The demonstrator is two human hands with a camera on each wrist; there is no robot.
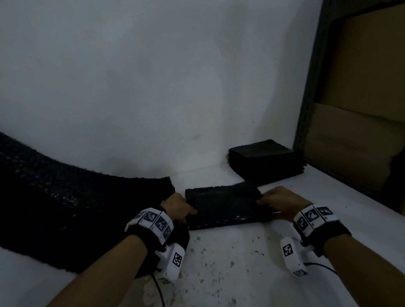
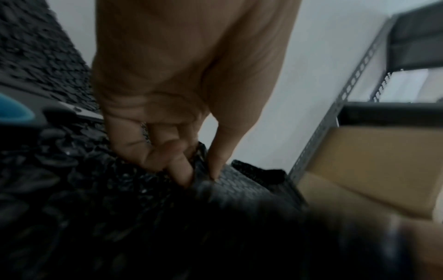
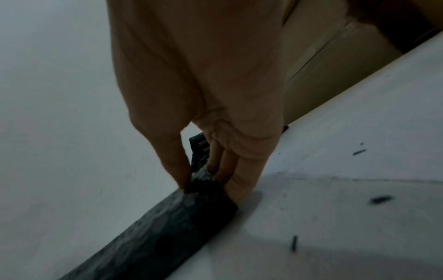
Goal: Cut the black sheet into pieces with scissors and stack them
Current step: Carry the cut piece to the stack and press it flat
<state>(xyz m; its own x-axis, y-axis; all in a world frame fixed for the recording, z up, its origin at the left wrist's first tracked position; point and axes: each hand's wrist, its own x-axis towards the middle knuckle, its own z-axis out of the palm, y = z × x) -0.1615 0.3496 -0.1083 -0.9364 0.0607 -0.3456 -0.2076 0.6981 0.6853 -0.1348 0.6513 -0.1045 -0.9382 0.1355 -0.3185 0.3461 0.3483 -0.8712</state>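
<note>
A: We see both hands, left [image 1: 177, 206] and right [image 1: 281, 201], each grip pinching an end of a cut piece [image 1: 226, 204] on the desk [image 1: 231, 262]

B: A stack [image 1: 266, 160] stands behind; the long black sheet [image 1: 40, 206] at left remains uncut

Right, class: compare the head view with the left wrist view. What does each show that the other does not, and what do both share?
Only the head view shows the right hand, the stack of cut pieces and both wrist cameras. Only the left wrist view shows the left thumb and fingers up close and a blue-handled object, possibly scissors. Both show the left hand pinching the cut piece, the black sheet and the shelving.
</note>
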